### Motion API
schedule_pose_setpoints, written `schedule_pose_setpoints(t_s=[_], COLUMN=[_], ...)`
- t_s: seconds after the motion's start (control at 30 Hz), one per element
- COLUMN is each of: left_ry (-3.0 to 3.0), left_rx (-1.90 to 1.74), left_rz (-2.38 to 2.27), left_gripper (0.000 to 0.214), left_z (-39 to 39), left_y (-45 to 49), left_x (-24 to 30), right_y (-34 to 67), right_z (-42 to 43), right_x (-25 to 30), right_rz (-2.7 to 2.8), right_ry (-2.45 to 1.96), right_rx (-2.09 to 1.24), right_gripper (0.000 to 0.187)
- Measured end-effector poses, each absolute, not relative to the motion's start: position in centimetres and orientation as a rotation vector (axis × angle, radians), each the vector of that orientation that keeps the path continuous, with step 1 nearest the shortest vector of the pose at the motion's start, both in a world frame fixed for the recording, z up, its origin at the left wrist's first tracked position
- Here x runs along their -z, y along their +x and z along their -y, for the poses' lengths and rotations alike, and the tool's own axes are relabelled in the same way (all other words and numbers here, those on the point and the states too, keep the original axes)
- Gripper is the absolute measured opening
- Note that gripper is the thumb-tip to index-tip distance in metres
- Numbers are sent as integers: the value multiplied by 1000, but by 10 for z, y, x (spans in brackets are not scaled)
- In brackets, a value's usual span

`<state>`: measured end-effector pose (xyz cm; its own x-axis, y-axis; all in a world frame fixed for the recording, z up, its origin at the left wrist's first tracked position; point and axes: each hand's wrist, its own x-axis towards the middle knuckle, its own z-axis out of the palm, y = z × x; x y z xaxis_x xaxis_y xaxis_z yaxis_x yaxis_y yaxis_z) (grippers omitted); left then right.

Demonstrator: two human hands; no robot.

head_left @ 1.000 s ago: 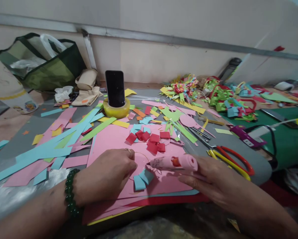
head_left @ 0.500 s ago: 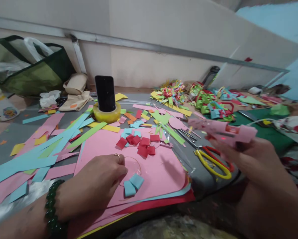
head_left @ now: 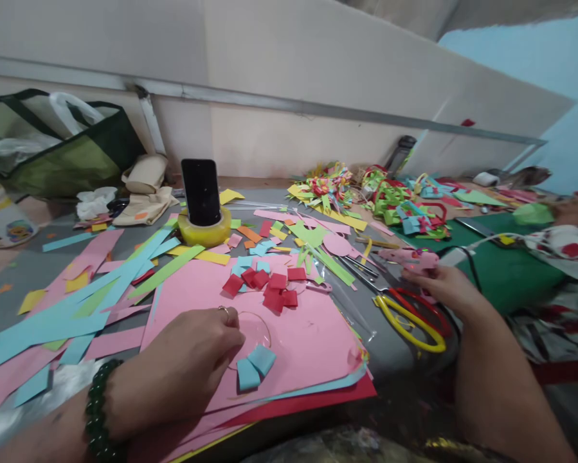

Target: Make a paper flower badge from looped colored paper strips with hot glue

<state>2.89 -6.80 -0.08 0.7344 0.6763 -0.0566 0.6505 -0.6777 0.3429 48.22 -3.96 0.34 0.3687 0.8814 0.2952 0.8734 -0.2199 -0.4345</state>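
My left hand [head_left: 187, 354], with a ring and a green bead bracelet, rests on the pink paper stack [head_left: 317, 341]. Its closed fingers pinch the edge of a thin hoop [head_left: 268, 328]. Two folded light-blue paper pieces [head_left: 249, 374] sit on the hoop's near side. Off to the right, my right hand [head_left: 445, 289] is wrapped round a pink glue gun [head_left: 411, 258], low over the table beyond the scissors [head_left: 411, 328]. Small red paper squares [head_left: 274, 299] and several blue ones [head_left: 243, 263] lie at the stack's far edge.
A phone [head_left: 200, 193] stands in a yellow tape roll [head_left: 204, 229]. Paper strips [head_left: 90, 289] cover the left side. Finished-looking paper bundles [head_left: 327, 183] lie at the back. Another person's hand [head_left: 575, 209] is at the far right, near a white cable [head_left: 496, 239].
My right hand has moved the glue gun away and down toward the table at the right. The left hand stays on the hoop. The view has shifted slightly.
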Motion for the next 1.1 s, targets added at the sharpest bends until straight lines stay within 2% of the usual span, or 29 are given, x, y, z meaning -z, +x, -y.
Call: schedule_pose_setpoints(t_s=[0.1, 0.2, 0.27, 0.47, 0.6, 0.77, 1.1], left_ry=[2601, 2607, 2620, 2637, 2650, 2684, 2691], left_rx=[-103, -68, -45, -73, -131, -173, -165], left_rz=[-1022, -1027, -1033, -1062, -1054, -1028, -1013], left_gripper=[22, 21, 21, 21, 21, 20, 17], left_z=[69, 69, 68, 67, 65, 64, 65], left_y=[28, 28, 29, 30, 29, 28, 27], left_x=[0, -2, -3, -5, -3, 0, -1], right_y=[481, 460, 429, 308, 253, 222, 234], right_z=[46, 60, 69, 55, 15, -24, -31], right_x=[-15, -33, -41, -41, -31, -13, -22], right_rz=[1481, 1239, 1190, 2144, 2474, 2461, 2264], right_ry=[-2283, -2455, -2333, -1584, -1713, -1918, -1736], right_rx=[-158, 112, 312, -194, -183, -95, -180], right_gripper=[37, 27, 23, 22, 25, 38, 24])
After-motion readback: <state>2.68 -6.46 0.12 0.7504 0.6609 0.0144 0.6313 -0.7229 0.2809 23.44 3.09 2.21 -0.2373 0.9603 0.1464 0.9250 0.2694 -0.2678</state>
